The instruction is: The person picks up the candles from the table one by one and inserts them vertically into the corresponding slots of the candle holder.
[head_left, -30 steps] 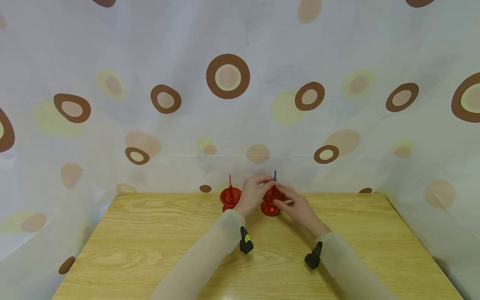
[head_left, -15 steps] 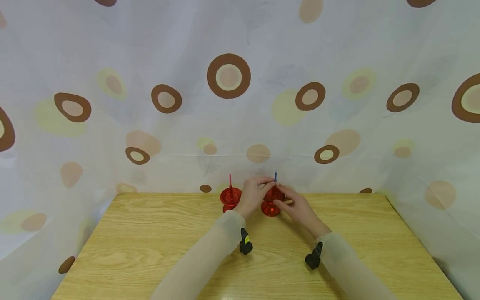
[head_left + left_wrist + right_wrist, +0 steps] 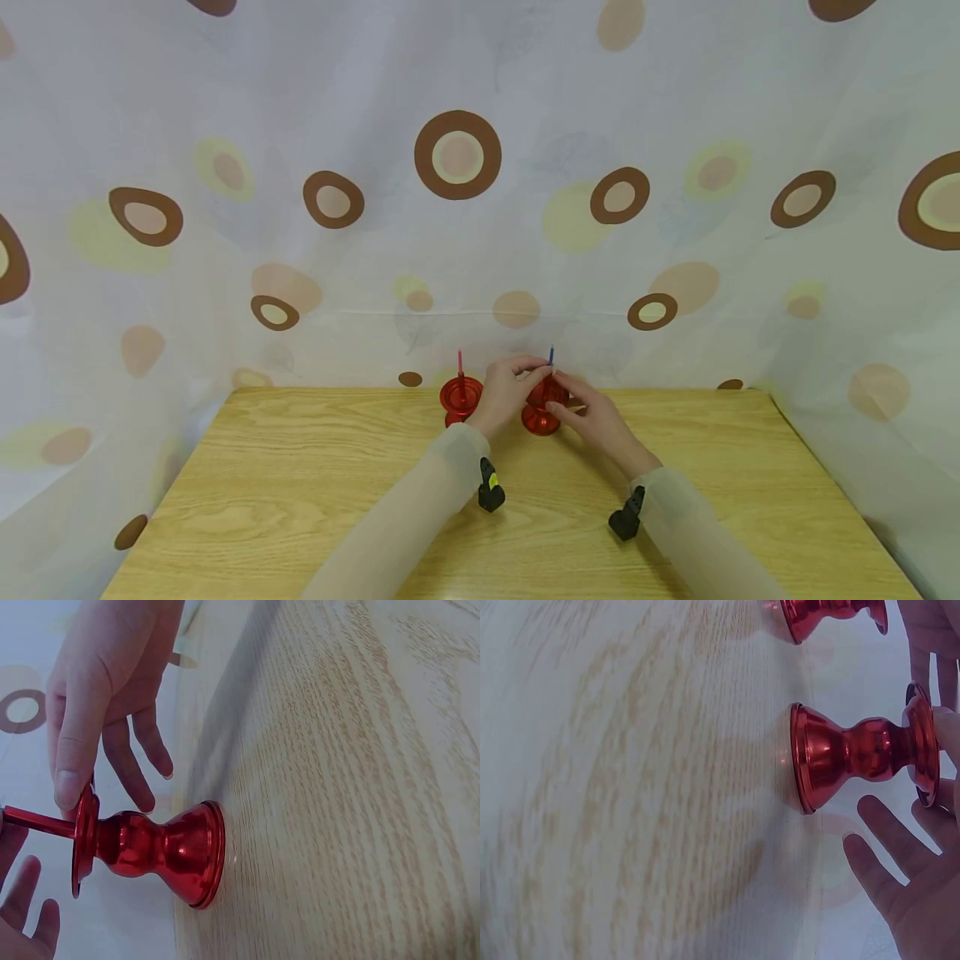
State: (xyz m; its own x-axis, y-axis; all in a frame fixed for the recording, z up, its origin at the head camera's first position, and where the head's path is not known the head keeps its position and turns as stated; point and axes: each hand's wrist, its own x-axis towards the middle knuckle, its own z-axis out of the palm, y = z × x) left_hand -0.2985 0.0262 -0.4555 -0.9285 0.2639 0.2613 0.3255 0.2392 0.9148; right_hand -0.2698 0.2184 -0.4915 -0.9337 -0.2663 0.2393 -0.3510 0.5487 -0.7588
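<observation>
My left hand (image 3: 504, 393) pinches a thin blue candle (image 3: 552, 355) above the stem of a shiny red metal candlestick (image 3: 540, 423). The candle's lower end is hidden by the fingers. On the other side, my right hand (image 3: 603, 423) holds the drip plate's rim; the left wrist view shows its thumb on the plate (image 3: 84, 840) and its other fingers spread loosely beside the body. In the right wrist view the candlestick (image 3: 821, 761) stands upright with its base on the table.
A matching red candlestick (image 3: 454, 395) with a pink candle (image 3: 460, 362) upright in it stands just left, partly behind my left hand. The wooden table (image 3: 300, 467) ends at a patterned cloth (image 3: 375, 250) close behind both candlesticks.
The blue candle's top has sunk slightly toward the candlestick between my left fingers. My right hand has stayed at the drip plate.
</observation>
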